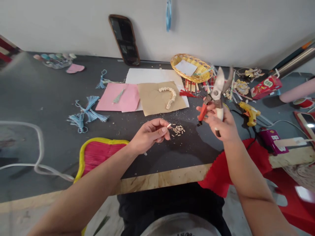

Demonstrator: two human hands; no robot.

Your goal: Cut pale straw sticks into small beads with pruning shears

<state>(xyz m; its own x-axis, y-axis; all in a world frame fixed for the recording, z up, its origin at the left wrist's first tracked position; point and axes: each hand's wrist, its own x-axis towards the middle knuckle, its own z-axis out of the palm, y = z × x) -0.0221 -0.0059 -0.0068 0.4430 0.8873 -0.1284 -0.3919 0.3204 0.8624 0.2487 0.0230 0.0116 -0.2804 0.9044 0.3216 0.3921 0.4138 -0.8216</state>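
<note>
My left hand (150,133) is closed in a pinch on a short pale stick piece (169,125), held just above the dark table. A small pile of cut stick bits (178,130) lies right beside it. My right hand (219,123) grips pruning shears (216,95) with an orange and a white handle. Their metal blades point up and stand apart. A brown paper sheet (159,100) further back carries a curved row of pale stick bits (168,95).
A yellow woven basket (190,67), a yellow glue gun (249,113) and red-tipped sticks (194,87) lie at the back right. Pink paper (123,98) and blue tassels (86,114) lie left. A red and yellow fan piece (98,152) is at the near edge.
</note>
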